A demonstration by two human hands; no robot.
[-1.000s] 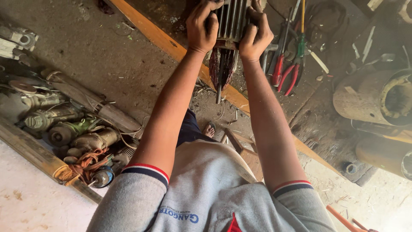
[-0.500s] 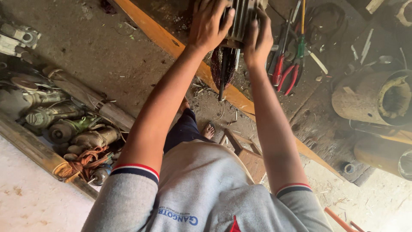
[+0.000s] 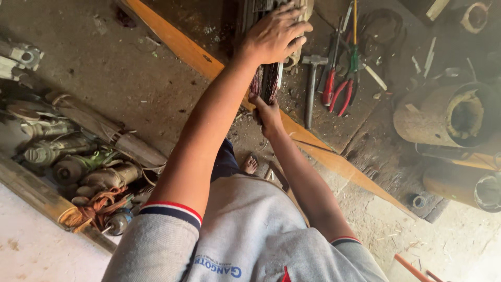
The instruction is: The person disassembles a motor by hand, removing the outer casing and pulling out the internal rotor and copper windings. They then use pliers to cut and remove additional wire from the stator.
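A grey finned metal motor body [image 3: 261, 8] stands at the top middle, on the ground beside an orange wooden beam [image 3: 193, 52]. A bundle of reddish-brown copper wires [image 3: 266, 83] sticks out of its near end. My left hand [image 3: 274, 36] lies over the motor body, fingers spread across its ribs. Just below it, my right hand [image 3: 267, 116] is closed around the end of the wire bundle. My sandalled foot [image 3: 250, 164] shows between my arms.
A hammer [image 3: 311, 86], red-handled pliers [image 3: 339, 91] and a screwdriver [image 3: 355, 42] lie right of the motor. Large metal cylinders [image 3: 443, 112] sit at the right. Old motor parts and wire scraps [image 3: 78, 162] fill a wooden-edged area at the left.
My right hand has come off the motor body and dropped down onto the wire bundle. My left hand has shifted across onto the top of the motor body.
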